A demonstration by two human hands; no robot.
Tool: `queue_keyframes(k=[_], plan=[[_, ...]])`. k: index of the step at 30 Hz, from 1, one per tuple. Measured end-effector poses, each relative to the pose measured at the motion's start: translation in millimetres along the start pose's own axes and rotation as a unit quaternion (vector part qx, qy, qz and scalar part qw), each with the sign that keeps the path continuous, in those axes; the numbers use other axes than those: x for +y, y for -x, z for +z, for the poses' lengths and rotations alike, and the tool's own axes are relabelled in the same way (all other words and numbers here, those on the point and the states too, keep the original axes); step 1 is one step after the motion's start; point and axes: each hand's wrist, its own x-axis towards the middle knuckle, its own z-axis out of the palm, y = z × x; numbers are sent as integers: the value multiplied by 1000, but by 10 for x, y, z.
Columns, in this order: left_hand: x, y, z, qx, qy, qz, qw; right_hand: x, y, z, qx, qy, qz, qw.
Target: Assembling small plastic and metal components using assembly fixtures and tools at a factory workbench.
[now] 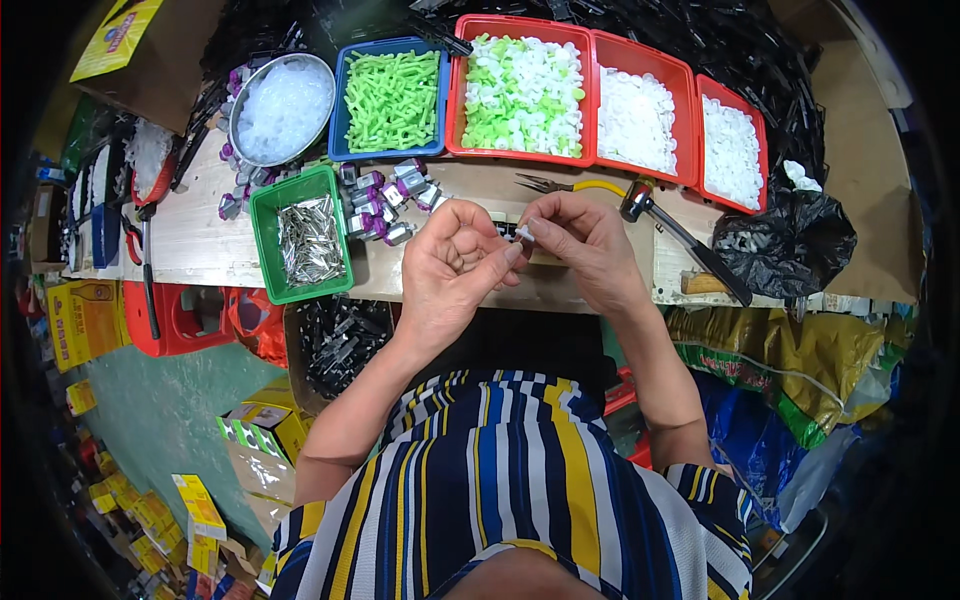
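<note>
fingertips (pixel 538 228) of the right hand (pixel 590 250) are closed in a fine pinch, thumb against forefinger, on a small white plastic piece (pixel 525 233), which is held above the near edge of the pale wooden workbench (pixel 200 236). the left hand (pixel 455 265) meets it from the other side: thumb and forefinger are drawn close together just beside the piece, remaining fingers curled toward the palm. overlap hides the contact point, so whether the left fingertips share the grip, or hold a second part, cannot be told. for good handling, pinch the piece by its outer faces with light, even pressure; leave the working end exposed between the two thumbs; keep both hands close together and steady so that the parts meet squarely. a piece this small would probably slip or tilt if squeezed off centre. keep the work over the bench to catch a dropped part. beyond the hands lie long-nose pliers with yellow handles (pixel 590 185) and a black-handled hammer (pixel 700 255), angled to the right. to the left stands a rectangular green plastic tray (pixel 311 293) of slim silver metal pins, beside a loose cluster of purple-and-silver metal parts (pixel 385 205). farther back, a blue plastic tray (pixel 390 155) contains bright green plastic pieces.
</note>
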Motion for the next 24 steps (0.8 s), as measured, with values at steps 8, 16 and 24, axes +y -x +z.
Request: queue_keyframes(k=[8,16,24], plan=[[-17,23,43,-10,-4,21,1000,-80,101,59,-1,101,-16,995],[-11,24,12,-19,81,-10,996,-87,280,163,69,171,-144,972],[-21,99,-30,-41,13,-12,999,-118,251,231,56,368,-247,895]])
